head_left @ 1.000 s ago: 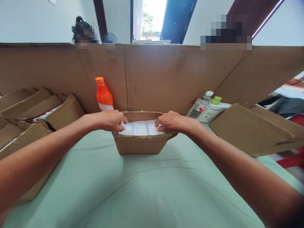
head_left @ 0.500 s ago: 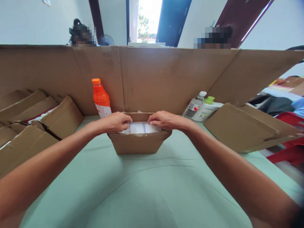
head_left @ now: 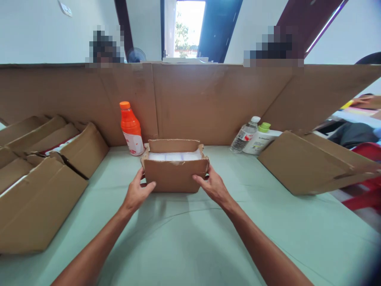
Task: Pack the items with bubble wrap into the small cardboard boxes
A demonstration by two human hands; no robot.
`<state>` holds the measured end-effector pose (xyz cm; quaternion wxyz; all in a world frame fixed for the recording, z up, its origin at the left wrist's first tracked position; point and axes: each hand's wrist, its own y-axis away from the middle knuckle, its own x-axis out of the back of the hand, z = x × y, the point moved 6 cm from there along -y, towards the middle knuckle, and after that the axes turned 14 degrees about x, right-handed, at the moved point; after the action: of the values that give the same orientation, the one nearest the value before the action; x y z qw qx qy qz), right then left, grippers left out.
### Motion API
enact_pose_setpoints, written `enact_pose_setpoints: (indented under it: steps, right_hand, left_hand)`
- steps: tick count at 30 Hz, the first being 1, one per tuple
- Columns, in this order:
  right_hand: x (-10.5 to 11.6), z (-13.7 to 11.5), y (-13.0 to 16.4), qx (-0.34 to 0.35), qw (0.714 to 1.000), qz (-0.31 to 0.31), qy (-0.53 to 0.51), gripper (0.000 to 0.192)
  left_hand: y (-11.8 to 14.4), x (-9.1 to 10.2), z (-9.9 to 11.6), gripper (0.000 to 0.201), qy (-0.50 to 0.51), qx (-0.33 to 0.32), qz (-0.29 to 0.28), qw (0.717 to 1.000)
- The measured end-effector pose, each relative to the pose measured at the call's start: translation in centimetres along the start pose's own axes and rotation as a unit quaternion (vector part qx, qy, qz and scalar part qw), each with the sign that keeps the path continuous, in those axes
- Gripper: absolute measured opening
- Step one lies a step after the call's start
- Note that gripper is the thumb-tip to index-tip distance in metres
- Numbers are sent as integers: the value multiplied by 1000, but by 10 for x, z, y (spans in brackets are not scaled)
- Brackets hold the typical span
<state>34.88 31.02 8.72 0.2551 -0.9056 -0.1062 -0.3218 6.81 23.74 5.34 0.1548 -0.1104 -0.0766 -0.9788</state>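
Note:
A small open cardboard box (head_left: 175, 174) stands on the pale green table (head_left: 184, 238), with white packets (head_left: 174, 156) filling it to the rim. My left hand (head_left: 137, 193) touches the box's lower left corner, fingers spread. My right hand (head_left: 212, 186) rests against its lower right corner, thumb on the front face. Both hands flank the box from the near side.
An orange bottle (head_left: 131, 128) stands just left behind the box. A clear water bottle (head_left: 244, 136) and a white bottle with a green cap (head_left: 262, 137) lean at the back right. Cardboard boxes (head_left: 44, 174) line the left; a flattened carton (head_left: 309, 163) lies right. A cardboard wall (head_left: 208, 103) closes the back; two people sit behind it.
Both hands have left the top of the box, where they pressed on the white packets, and dropped to its lower front corners.

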Motion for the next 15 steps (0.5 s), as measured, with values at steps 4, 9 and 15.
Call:
enact_pose_setpoints:
  steps: [4, 9, 15]
  right_hand:
    - [30, 19, 28, -11, 999, 29, 7, 53]
    - [44, 37, 63, -15, 1000, 10, 25, 52]
    - [-71, -39, -6, 134, 978, -94, -133, 68]
  left_hand:
    - [29, -36, 9, 73, 35, -11, -25, 999]
    - [95, -29, -9, 71, 12, -17, -34, 999]
    - [157, 52, -72, 70, 41, 68, 141, 987]
